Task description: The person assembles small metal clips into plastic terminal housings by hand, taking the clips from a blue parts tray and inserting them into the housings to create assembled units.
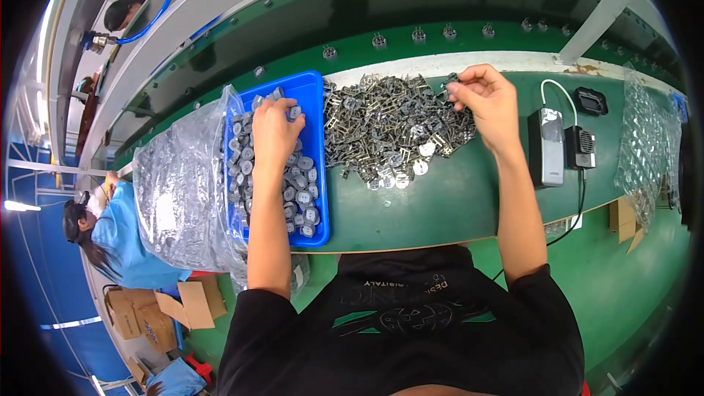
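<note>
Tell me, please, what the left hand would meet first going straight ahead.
The left hand would likely meet grey parts, then the far wall of the blue tray; depth is unclear.

On the flat green tabletop (pixel 418 220), a blue rectangular plastic tray (pixel 317 117) lies left of heaped silvery metal parts (pixel 389 125).

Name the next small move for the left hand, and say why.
Perhaps the left hand should pick one of the gray parts from the blue tray: it is right at them, while the right hand pinches a small dark piece.
</note>
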{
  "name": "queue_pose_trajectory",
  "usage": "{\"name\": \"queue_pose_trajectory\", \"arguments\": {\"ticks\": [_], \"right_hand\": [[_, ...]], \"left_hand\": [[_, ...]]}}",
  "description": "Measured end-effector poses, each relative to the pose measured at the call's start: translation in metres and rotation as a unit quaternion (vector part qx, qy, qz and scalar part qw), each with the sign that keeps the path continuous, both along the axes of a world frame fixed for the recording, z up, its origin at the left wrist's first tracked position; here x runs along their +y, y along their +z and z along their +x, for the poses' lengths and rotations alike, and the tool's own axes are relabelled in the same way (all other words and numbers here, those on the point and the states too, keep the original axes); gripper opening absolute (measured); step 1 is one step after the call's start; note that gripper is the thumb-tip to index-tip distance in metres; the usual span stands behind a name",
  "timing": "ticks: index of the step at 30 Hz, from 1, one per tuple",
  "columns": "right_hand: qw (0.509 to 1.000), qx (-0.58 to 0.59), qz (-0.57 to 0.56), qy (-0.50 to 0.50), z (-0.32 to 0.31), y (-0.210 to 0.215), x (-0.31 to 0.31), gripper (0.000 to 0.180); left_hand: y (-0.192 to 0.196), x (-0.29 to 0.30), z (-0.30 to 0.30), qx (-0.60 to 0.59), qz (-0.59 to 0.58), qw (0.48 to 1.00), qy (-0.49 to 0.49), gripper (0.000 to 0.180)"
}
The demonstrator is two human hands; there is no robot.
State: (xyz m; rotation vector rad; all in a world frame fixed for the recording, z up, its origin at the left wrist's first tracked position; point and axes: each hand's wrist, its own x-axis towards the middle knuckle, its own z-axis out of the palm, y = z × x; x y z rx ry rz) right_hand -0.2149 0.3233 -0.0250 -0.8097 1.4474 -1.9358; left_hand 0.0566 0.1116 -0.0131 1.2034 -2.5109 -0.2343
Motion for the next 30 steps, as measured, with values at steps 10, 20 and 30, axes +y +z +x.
{"name": "queue_pose_trajectory", "arguments": {"ticks": [10,20,30], "right_hand": [[0.984,0.146,-0.068,0.076,0.04,0.003,-0.005,0.01],[0.921,0.376,-0.069,0.071,0.056,0.004,-0.005,0.012],[0.898,0.434,-0.01,0.078,0.06,0.003,-0.006,0.012]], "left_hand": [[0.027,0.078,-0.046,0.218,0.325,0.909,-0.145,0.033],[0.024,0.099,-0.059,0.181,0.398,0.874,-0.213,0.036],[0.027,0.093,-0.06,0.123,0.392,0.883,-0.228,0.029]]}}
